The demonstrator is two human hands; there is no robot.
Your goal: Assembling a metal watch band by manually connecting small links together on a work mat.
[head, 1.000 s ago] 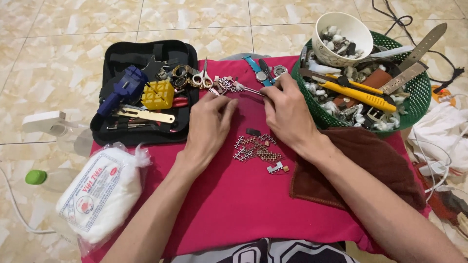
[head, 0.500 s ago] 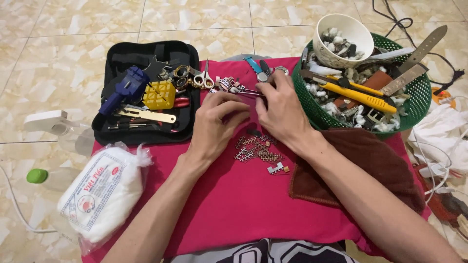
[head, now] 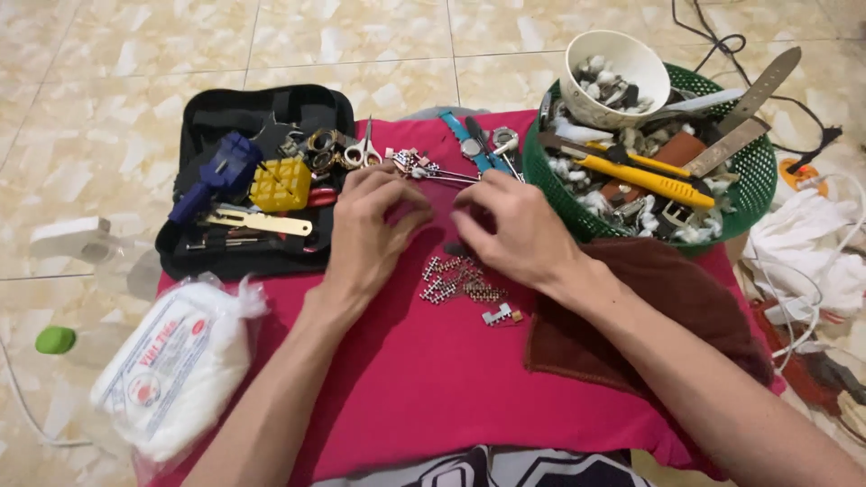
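Note:
My left hand (head: 370, 221) and my right hand (head: 514, 234) are close together over a pink cloth (head: 433, 379), fingers curled towards each other. A thin metal tool (head: 451, 175) with a small cluster of watch links (head: 410, 163) at its far end lies just beyond my fingertips. Its near end meets my right thumb and forefinger. What my left fingers pinch is hidden. Loose metal watch-band links (head: 460, 281) lie on the cloth under my hands, with a small dark piece (head: 454, 246) beside them.
An open black tool case (head: 225, 261) at the left holds a blue tool, a yellow block, scissors and rings. A green basket (head: 762, 176) at the right holds tools, straps and a white cup (head: 577, 86). A brown cloth (head: 649, 307), a white bag (head: 171, 370) and a blue-strap watch (head: 469, 144) lie around.
My right hand has drawn back towards me and to the left, closer to my left hand. The left hand has barely shifted.

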